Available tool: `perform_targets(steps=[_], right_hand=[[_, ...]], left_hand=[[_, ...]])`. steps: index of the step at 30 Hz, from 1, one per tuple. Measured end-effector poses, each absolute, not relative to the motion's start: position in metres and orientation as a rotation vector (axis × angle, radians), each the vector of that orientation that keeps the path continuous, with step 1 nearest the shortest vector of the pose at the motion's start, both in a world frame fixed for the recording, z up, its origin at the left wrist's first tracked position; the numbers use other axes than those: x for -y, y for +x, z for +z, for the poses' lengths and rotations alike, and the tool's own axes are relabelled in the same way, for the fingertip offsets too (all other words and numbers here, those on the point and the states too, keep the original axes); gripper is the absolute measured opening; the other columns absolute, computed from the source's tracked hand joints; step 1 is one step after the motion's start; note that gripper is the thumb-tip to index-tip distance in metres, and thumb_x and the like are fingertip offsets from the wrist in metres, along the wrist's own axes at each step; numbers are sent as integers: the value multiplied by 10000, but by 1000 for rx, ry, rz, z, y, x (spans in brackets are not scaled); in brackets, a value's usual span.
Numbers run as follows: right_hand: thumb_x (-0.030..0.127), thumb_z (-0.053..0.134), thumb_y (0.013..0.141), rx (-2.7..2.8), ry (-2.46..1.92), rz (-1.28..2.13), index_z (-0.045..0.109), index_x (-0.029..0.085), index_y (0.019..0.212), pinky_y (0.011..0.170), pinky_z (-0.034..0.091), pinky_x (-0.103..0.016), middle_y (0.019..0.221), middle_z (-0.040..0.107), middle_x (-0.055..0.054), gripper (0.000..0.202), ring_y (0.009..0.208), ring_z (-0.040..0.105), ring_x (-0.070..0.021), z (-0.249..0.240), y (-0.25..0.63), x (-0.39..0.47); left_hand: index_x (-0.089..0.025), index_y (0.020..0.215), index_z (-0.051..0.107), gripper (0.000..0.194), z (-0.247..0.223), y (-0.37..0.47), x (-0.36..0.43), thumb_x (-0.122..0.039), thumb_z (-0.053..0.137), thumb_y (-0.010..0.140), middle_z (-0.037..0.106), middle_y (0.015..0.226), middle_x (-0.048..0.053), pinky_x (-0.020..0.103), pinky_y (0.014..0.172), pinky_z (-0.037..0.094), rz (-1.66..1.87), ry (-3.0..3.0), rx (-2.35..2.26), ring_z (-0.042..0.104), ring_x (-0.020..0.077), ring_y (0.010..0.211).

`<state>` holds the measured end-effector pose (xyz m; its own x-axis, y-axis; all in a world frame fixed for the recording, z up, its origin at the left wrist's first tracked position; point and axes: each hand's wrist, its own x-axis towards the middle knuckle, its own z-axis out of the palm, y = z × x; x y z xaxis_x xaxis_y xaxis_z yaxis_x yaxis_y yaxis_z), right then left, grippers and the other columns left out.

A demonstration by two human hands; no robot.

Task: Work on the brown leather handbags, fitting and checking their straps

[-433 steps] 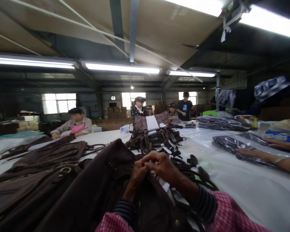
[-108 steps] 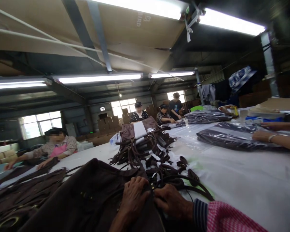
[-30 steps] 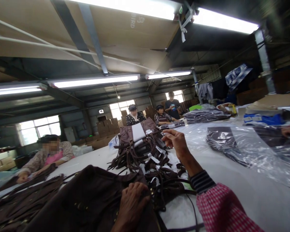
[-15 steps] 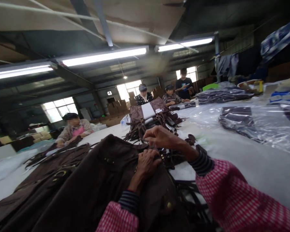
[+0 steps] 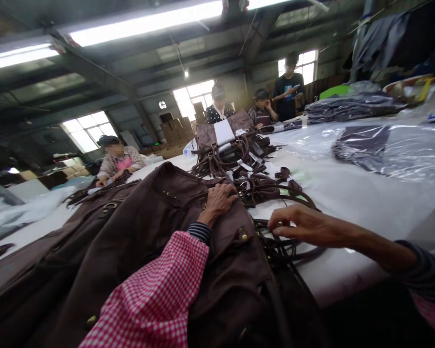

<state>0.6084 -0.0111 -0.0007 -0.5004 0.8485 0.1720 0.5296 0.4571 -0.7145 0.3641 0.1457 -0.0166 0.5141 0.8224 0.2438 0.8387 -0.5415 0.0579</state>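
Note:
A large dark brown bag with brass studs lies in front of me. My left hand is closed over its upper edge, the fingertips hidden behind the fabric. My right hand is just right of the bag's edge, above dark straps. Its fingers are bent in and closed towards the thumb; whether a strap or a zip pull is between them I cannot make out. What looks like a metal zip runs down the bag's right edge.
More brown bags with handles and white tags are heaped ahead. Plastic-wrapped packages lie on the white table at the right. Several people are at the far side, one person at the left.
My right hand has moved from beside the left hand, rightward and down along the bag's edge. My left hand still rests on the bag. The view has tilted down.

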Motion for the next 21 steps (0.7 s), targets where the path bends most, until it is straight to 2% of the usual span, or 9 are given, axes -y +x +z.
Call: perform_targets(steps=[5,7,11,13,15,16,18,21], right_hand=[[371,667,832,2066,-1115,989,737,159,1027,689,414,-280,911,698,-45,296,802,601,-195,-27,590,16],[310,669,798,2027,-1088,987,744,157,970,688,405,-274,888,690,-34,242,795,587,-186,-32,585,11],[165,613,713,2014,-1022,1011,686,153,786,642,366,-257,762,621,1,104,731,538,-157,-36,583,2],[180,603,726,2036,-947,1009,618,158,749,615,347,-251,731,577,13,35,706,510,-148,-35,582,1],[246,596,793,2052,-914,955,572,168,765,606,341,-250,740,557,15,86,701,493,-145,-34,581,1],[277,584,830,2057,-917,916,561,172,784,605,339,-249,749,556,14,117,699,489,-144,-34,580,1],[308,560,884,2096,-928,823,544,180,800,598,324,-249,741,549,17,154,682,480,-139,-37,579,1],[266,535,916,2229,-973,610,551,187,810,595,288,-261,711,560,15,133,660,496,-139,-44,581,1]], left_hand=[[-220,1105,626,213,-4,371,-137,-348,508,983,612,1217,78,464,1007,358,-272,-2626,1453,479,280,1187],[-218,1130,619,218,5,372,-125,-332,515,976,618,1222,81,460,985,389,-220,-2644,1429,504,285,1183],[-265,1160,611,216,24,377,-72,-352,535,979,652,1186,24,351,918,446,-113,-2815,1252,580,222,1102],[-255,1115,621,188,32,379,-33,-301,473,1010,664,1116,21,322,887,453,-103,-2916,1139,599,194,1018],[-246,1090,617,199,37,377,7,-264,428,1028,661,1062,21,325,870,456,-168,-2937,1125,592,187,972],[-253,1093,613,194,38,375,25,-249,431,1026,659,1068,18,332,884,456,-161,-2956,1095,581,194,1011],[-274,1165,584,215,37,370,54,-206,455,1008,636,1191,25,396,1018,415,-119,-2977,984,483,244,1248],[-292,1233,537,275,32,367,74,-176,487,988,593,1306,22,563,1198,181,24,-2997,745,232,285,1469]])
